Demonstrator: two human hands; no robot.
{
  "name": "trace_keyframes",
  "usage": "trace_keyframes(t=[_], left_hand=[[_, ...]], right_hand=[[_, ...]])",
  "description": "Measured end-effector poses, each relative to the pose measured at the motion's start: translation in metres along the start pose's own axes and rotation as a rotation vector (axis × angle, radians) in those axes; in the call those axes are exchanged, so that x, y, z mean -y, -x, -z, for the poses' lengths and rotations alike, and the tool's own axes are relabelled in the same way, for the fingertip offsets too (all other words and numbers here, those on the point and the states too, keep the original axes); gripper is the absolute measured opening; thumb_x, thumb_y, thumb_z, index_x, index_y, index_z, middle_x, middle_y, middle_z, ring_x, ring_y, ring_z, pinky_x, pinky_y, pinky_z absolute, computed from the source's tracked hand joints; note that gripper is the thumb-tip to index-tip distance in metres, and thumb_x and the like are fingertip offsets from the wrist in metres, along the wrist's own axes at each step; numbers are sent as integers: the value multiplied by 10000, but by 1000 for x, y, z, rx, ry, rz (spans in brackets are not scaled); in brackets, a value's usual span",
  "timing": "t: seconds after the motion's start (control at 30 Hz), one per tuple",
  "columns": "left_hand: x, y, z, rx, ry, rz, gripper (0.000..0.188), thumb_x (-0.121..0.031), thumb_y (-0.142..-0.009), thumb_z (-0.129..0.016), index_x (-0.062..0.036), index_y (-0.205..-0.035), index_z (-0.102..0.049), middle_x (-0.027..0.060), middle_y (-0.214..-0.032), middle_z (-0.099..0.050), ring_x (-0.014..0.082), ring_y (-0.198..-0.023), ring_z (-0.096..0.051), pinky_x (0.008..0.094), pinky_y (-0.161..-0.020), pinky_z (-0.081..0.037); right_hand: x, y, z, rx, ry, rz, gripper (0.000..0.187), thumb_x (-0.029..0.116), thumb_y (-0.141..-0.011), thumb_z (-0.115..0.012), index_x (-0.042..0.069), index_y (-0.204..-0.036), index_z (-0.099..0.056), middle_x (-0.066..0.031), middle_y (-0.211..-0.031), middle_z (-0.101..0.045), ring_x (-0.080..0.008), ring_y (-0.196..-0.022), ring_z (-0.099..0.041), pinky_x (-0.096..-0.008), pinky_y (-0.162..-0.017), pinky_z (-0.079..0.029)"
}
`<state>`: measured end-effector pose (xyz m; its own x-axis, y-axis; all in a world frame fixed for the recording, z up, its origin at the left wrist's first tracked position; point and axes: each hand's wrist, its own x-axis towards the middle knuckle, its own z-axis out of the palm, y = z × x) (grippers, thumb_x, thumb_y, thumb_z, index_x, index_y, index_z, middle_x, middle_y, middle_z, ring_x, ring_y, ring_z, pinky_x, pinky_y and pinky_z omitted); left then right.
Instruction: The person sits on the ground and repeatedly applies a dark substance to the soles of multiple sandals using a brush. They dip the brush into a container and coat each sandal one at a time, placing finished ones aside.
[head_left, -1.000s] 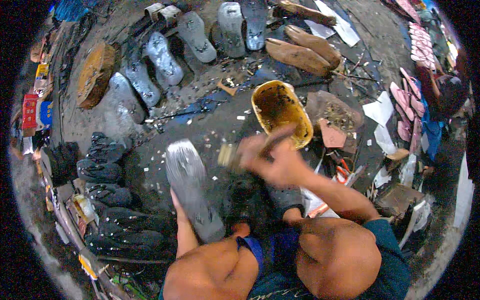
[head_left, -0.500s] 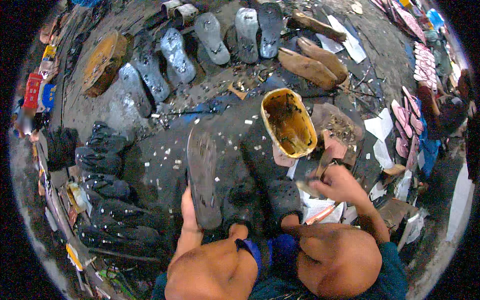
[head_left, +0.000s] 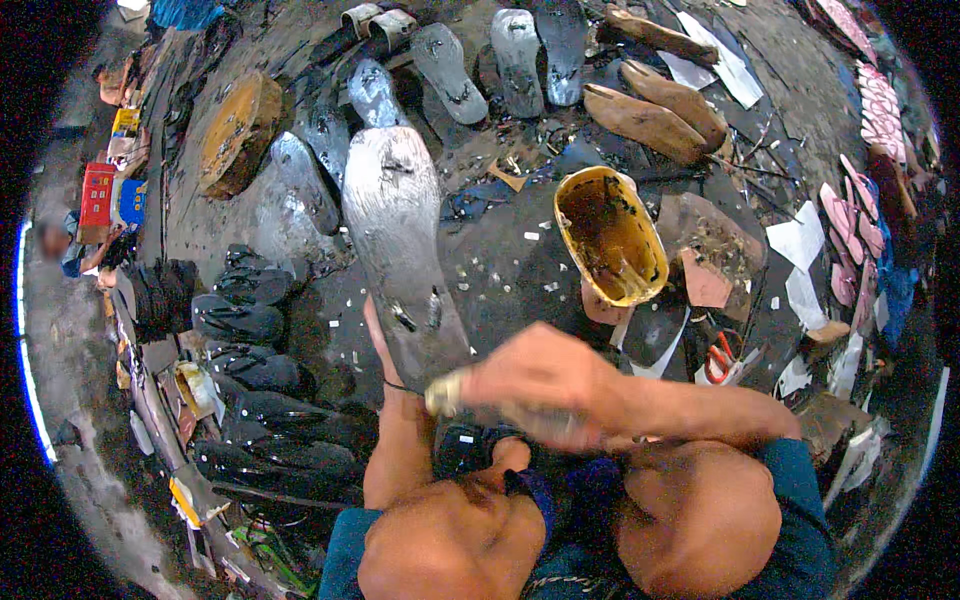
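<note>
My left hand (head_left: 378, 335), partly hidden behind it, grips a long grey sandal sole (head_left: 395, 210) from its left side. The sole is tilted up, its far end shiny as if wet, and small dark strap ends show in its surface near the lower part. My right hand (head_left: 545, 385) is smeared by motion, with its fingers closed on a small pale-yellow piece (head_left: 445, 393) that reaches the sole's lower end. Whether that piece is a brush or a pad cannot be told. To the right stands a yellow cut-open container (head_left: 612, 237) with brown, glue-like residue inside.
Shiny grey soles (head_left: 518, 62) lie in a row at the back. Wooden shoe lasts (head_left: 645, 122) rest at back right, a round wooden block (head_left: 240, 133) at back left. Black sandals (head_left: 270, 390) pile up at left. Red-handled scissors (head_left: 718, 358) and pink sandals (head_left: 850, 220) are at right.
My right hand has moved left from beside the container to the sole's lower end. The sole has risen and tilted, its far end now catching the light.
</note>
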<state>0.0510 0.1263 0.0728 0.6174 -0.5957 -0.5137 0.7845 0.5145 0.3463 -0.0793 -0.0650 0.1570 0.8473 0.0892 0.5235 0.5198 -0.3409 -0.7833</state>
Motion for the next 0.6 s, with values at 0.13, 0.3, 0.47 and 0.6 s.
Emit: trace_keyframes(t=[0.13,0.3,0.47,0.6], left_hand=[[9,7,-7,186,-406,-272,532,-421,-1033,-339,-15,-1285,-574,146,-1246,-629,281,-1134,-595,412,-1021,-487],[2,-24,-24,15,168,21,539,-492,-984,-424,-46,-1233,-595,147,-1189,-651,283,-1078,-626,399,-962,-528],[31,-15,-54,-167,-220,139,514,-502,-1005,-407,-80,-1228,-598,93,-1080,-672,259,-984,-655,419,-918,-547],[31,-7,-64,-5,-176,100,509,-465,-1039,-363,-55,-1217,-606,102,-1042,-691,248,-884,-680,430,-841,-568]], right_hand=[[-31,-24,14,-257,60,-64,399,124,-758,-754,119,-1148,-669,-47,-948,-660,-262,-861,-640,-382,-724,-514],[10,3,13,103,51,-100,475,150,-739,-740,168,-1207,-660,-52,-935,-644,-270,-845,-622,-386,-711,-503],[-35,-46,30,-65,183,61,449,146,-758,-668,144,-1206,-637,-87,-977,-655,-328,-898,-618,-431,-758,-513],[-22,-20,6,8,326,152,350,193,-781,-635,149,-1127,-662,-49,-1007,-642,-254,-897,-624,-395,-733,-510]])
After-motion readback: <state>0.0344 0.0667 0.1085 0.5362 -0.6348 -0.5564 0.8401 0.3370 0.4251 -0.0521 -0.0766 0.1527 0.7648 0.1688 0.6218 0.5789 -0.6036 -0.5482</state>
